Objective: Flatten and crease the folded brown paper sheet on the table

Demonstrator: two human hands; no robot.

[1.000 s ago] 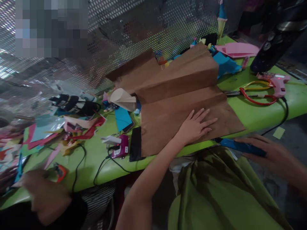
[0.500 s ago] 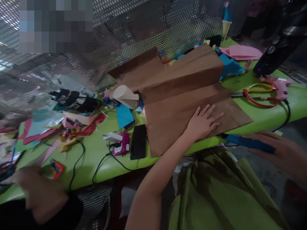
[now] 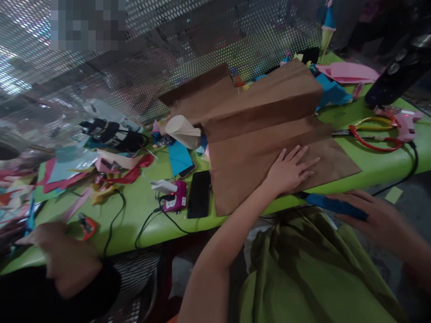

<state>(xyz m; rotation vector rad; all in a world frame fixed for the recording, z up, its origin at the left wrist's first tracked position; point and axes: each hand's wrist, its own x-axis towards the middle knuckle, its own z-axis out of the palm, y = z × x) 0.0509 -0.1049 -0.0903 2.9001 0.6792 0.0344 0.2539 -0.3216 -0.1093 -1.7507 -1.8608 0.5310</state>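
Note:
A large creased sheet of brown paper point(image 3: 249, 157) lies over the green table, with raised folds towards the back. My left hand point(image 3: 288, 170) rests flat on its front part, fingers spread. In my right hand point(image 3: 373, 215) is a blue utility knife point(image 3: 333, 204), its dark tip pointing left at the front edge of the paper, beneath my left palm. Whether the tip touches the paper I cannot tell. Right of the sheet lie red-and-yellow-handled scissors point(image 3: 375, 143), their blades reaching the paper's side.
A pink glue gun point(image 3: 406, 125) and a dark bottle point(image 3: 390, 76) stand at right. Left of the paper are a black phone point(image 3: 199, 194), a magenta charger box point(image 3: 177, 197) with cables, and paper scraps point(image 3: 70, 166). Another person's hand point(image 3: 50, 237) reaches in at far left.
My right hand has brought the knife leftward along the paper's front edge. My left hand stays in place on the sheet. The whole view has shifted slightly.

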